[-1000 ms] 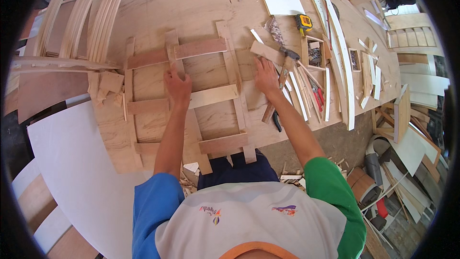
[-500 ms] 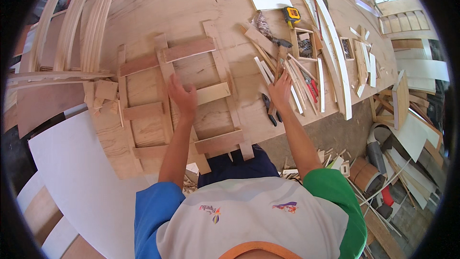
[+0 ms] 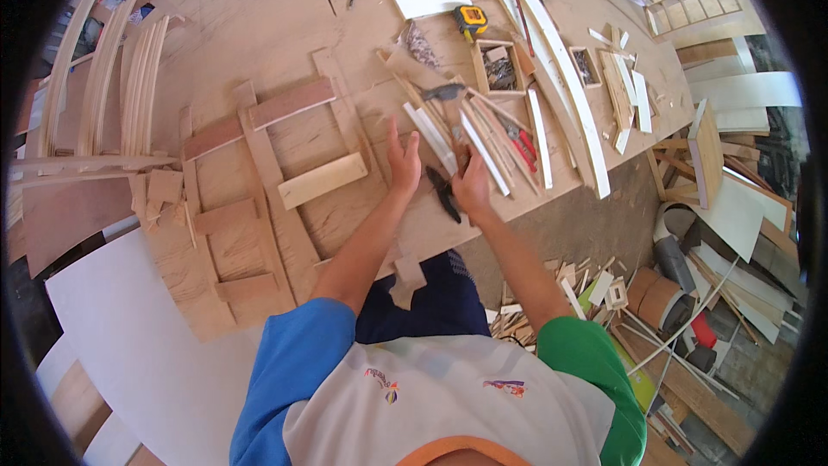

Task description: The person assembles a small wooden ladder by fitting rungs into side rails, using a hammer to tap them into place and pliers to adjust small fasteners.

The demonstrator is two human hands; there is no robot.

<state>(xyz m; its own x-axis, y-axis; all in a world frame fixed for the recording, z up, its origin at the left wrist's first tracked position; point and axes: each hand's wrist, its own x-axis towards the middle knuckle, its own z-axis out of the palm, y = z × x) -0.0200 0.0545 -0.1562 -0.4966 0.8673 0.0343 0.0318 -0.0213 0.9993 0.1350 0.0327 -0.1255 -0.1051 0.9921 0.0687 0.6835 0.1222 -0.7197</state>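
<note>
My right hand (image 3: 470, 183) is closed round the wooden handle of a hammer (image 3: 443, 92), its dark metal head pointing away from me. My left hand (image 3: 404, 162) is held over the workbench with its fingers stretched out and nothing in it. Left of that hand lie two ladder-like wooden frames, side by side. A pale slat (image 3: 323, 180) crosses the nearer-to-hand frame (image 3: 278, 185); darker slats cross the left frame (image 3: 200, 207). Between my hands, dark-handled pliers (image 3: 442, 196) rest on the bench. Thin wood strips (image 3: 492, 134) lie just beyond my right hand.
A yellow tape measure (image 3: 470, 20) sits by a wooden box of nails (image 3: 498, 67). Long curved white strips (image 3: 561, 78) run along the right side. Red-handled pliers (image 3: 524, 148) lie among the strips. Stacked curved wood parts (image 3: 103, 69) stand at left; offcuts (image 3: 509, 319) litter the floor.
My left hand has moved right, off the frame and toward the hammer. My right hand has drawn slightly nearer to me along with the hammer. The view has shifted, so the bench appears farther left.
</note>
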